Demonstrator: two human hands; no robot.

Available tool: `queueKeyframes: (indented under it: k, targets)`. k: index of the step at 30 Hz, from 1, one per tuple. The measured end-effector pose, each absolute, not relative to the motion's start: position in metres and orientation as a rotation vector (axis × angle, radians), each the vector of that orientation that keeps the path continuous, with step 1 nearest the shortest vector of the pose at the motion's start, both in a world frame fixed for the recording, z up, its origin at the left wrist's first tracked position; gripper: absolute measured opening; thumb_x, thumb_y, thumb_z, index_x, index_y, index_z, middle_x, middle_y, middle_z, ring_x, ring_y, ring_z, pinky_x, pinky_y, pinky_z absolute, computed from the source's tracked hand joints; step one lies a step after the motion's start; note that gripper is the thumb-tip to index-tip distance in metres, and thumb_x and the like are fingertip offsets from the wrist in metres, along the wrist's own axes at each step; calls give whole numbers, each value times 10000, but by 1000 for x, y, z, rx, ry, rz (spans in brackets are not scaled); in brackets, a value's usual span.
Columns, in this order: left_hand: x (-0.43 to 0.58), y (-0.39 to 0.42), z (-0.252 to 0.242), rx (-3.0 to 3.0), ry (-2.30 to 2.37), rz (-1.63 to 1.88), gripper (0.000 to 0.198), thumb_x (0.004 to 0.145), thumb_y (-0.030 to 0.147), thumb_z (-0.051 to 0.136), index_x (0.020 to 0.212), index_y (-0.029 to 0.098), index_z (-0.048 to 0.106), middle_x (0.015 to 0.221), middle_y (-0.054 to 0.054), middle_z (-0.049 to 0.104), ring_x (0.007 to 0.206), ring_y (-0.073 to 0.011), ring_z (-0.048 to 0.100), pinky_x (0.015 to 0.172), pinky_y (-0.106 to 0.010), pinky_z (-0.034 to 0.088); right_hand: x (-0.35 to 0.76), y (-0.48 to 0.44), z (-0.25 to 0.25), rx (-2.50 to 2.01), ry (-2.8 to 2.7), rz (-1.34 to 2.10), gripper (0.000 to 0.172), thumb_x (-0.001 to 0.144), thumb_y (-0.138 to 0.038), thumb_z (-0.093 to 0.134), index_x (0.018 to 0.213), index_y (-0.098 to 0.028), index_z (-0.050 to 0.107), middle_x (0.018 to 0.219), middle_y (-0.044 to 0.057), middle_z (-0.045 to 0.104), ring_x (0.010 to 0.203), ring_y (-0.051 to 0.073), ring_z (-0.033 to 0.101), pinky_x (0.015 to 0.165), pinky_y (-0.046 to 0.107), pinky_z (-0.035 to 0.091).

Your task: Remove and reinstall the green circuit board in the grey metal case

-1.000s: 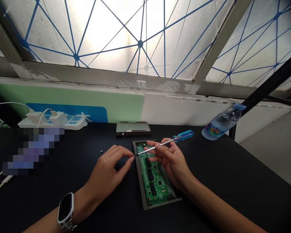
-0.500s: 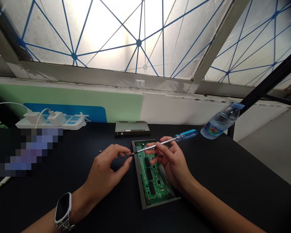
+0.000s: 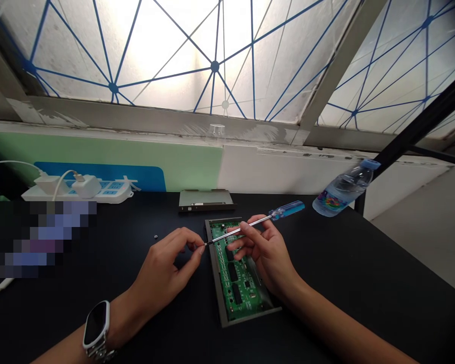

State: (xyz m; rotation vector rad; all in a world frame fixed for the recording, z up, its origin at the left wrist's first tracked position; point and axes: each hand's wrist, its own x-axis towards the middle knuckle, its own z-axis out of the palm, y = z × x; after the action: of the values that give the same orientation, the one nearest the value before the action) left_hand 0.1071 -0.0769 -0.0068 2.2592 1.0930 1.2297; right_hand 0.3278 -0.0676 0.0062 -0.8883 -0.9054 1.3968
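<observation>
My right hand (image 3: 267, 247) grips a screwdriver (image 3: 287, 210) with a clear blue handle, its shaft between thumb and fingers. The shaft slants down left across a green circuit board (image 3: 253, 290) to its dark tip. At that tip, the thumb and forefinger of my left hand (image 3: 170, 263) pinch a tiny silvery piece that looks like a screw (image 3: 205, 245), mostly hidden by the fingers. The board sits in a grey metal frame (image 3: 220, 308) on the black table, partly covered by my right hand. Left of the frame lies another small screw (image 3: 155, 236).
A flat metal cover (image 3: 206, 198) rests behind the frame near the wall. At the back right, a water bottle (image 3: 341, 191) leans by a black post. A white power strip (image 3: 114, 191) with plugs and cables stands back left, near a pixelated patch.
My left thumb and forefinger have closed together at the screwdriver's tip. The screwdriver and its handle have shifted slightly left, the tip a little lower.
</observation>
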Motion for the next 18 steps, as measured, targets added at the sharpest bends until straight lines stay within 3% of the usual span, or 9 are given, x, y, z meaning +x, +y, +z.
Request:
queueKeyframes:
  k: [4,7,13,18]
  targets:
    - [105,-74,-4,2316,1100,1228,96,1009,149,529,970,207,594,879,-16,646,769,-147,607,665,-254,467,330,-65,7,-897,-875,1348,395,829,-351,849,946,-231,491,868,49,796,571,192,757,459,242,587]
    - [89,-63,4,2464,1118,1207,95,1012,162,518,1000,197,606,918,-40,669,841,-175,638,748,-281,494,336,-62,9,-900,-847,1297,398,821,-349,853,942,-231,492,897,55,802,558,180,745,467,241,580]
    - [37,-34,18,2724,1245,608,162,969,262,516,899,234,659,1108,-63,713,923,-247,667,817,-361,506,340,-59,9,-908,-883,1290,404,807,-356,858,939,-237,496,874,35,797,510,171,711,446,248,550]
    - [19,-26,10,2646,1360,467,161,913,290,533,862,251,681,1044,-67,716,856,-253,660,756,-343,500,333,-65,7,-924,-938,1345,382,814,-373,846,926,-234,509,858,30,790,479,159,689,431,241,525]
